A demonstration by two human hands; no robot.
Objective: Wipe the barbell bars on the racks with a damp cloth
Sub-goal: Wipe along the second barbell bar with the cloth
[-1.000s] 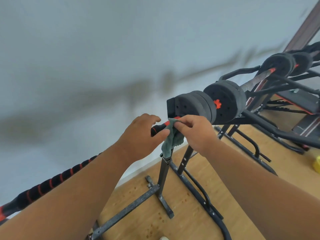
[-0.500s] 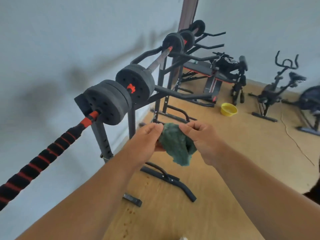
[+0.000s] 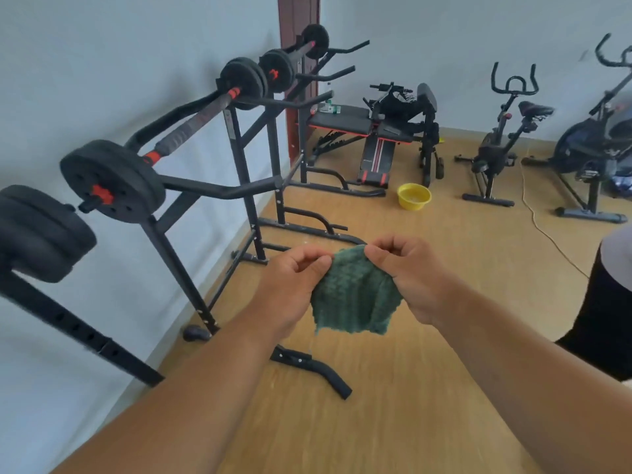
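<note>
Fingers (image 3: 316, 263) of the left hand (image 3: 290, 289) and the right hand (image 3: 415, 271) pinch the cloth's (image 3: 355, 295) top corners, spreading it in the air above the floor, probably to refold it. The next bar (image 3: 191, 126) lies on its rack (image 3: 239, 159) by the wall, well apart to the left; its grime cannot be judged from here.

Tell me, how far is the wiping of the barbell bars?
Done: nothing shows as wiped. In hand: left hand and right hand pinch the green cloth spread between them, off any bar. Left: the barbell bar on the rack ahead.
</note>
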